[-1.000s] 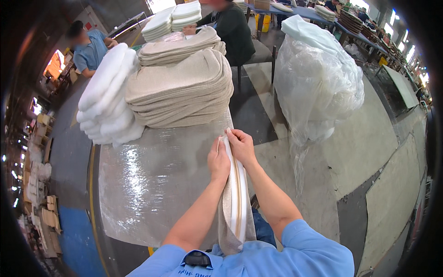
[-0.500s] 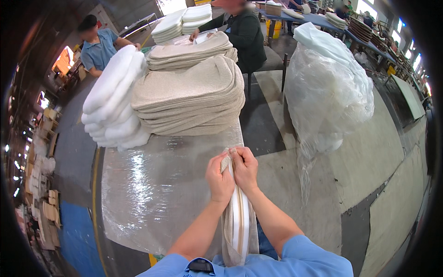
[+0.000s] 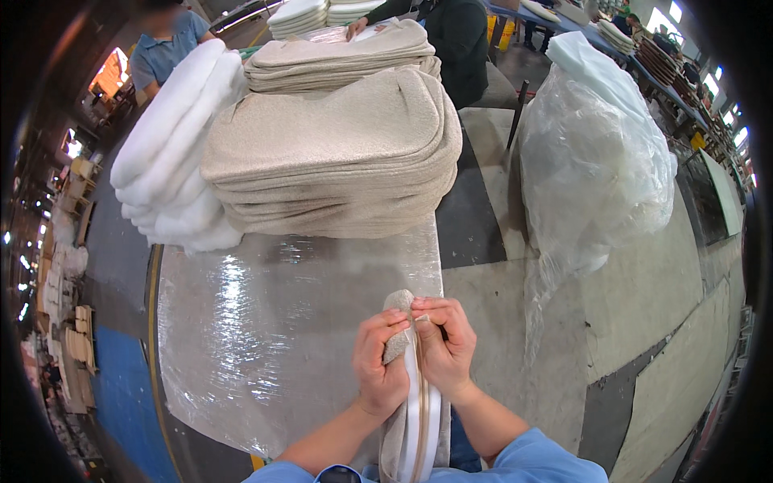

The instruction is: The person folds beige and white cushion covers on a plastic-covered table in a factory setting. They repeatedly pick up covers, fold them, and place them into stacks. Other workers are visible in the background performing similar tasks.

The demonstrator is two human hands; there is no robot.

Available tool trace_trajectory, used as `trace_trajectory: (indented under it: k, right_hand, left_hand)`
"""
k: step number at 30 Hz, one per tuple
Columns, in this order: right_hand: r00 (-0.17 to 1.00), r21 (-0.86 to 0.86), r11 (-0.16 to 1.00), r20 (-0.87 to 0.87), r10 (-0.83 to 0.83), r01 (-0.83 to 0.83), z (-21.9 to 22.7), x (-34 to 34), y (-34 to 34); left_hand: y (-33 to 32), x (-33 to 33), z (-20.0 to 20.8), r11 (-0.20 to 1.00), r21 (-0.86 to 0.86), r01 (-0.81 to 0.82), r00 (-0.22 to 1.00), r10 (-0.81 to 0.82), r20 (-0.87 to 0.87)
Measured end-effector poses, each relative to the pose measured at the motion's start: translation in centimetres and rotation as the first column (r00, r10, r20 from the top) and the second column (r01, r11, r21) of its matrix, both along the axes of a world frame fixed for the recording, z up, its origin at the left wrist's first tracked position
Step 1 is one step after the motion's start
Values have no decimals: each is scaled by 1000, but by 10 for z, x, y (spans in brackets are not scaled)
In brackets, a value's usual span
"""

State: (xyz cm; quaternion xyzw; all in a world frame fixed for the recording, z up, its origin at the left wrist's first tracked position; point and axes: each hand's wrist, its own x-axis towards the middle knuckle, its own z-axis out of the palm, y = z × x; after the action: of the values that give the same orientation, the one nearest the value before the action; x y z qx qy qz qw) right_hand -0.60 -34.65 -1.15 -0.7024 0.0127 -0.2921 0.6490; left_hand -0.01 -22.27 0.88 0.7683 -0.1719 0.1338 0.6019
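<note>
A beige fabric cushion cover (image 3: 394, 303) stands on edge in front of me, its long side seam facing up. Along that seam runs a zipper (image 3: 423, 419), with white strips (image 3: 411, 366) on both sides of it. My left hand (image 3: 380, 366) is closed on the fabric at the far end, left of the seam. Opposite it, my right hand (image 3: 448, 342) pinches the other edge near the zipper's end. The two hands are close together, fingertips nearly meeting. The cover's near end runs down toward my body.
Plastic film covers the table (image 3: 306, 322). On it stand a tall stack of beige covers (image 3: 330, 153), another beige stack (image 3: 338, 60) behind, and white padding (image 3: 173, 153) at the left. A large clear plastic bag (image 3: 596, 177) stands right. Two people (image 3: 169, 48) are beyond the stacks.
Both hands have moved a little nearer to me and spread slightly apart. More of the cover's far tip now shows beyond the fingers. The view has tilted downward.
</note>
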Motion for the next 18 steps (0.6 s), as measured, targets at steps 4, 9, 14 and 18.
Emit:
trace_trajectory:
  k: [4, 9, 14, 18]
  right_hand:
    - [971, 11, 976, -99, 216, -216, 5, 15, -18]
    - [957, 128, 973, -199, 213, -191, 24, 34, 2]
    - [995, -62, 995, -72, 71, -75, 6, 38, 27]
    - [997, -96, 993, 31, 66, -62, 5, 39, 40]
  left_hand:
    - [2, 6, 10, 951, -286, -120, 921, -2, -390]
    - [23, 23, 6, 996, -22, -83, 966, 75, -247]
    - [26, 26, 6, 988, 79, -135, 986, 142, -90]
    - [34, 22, 0, 983, 48, -176, 984, 176, 8]
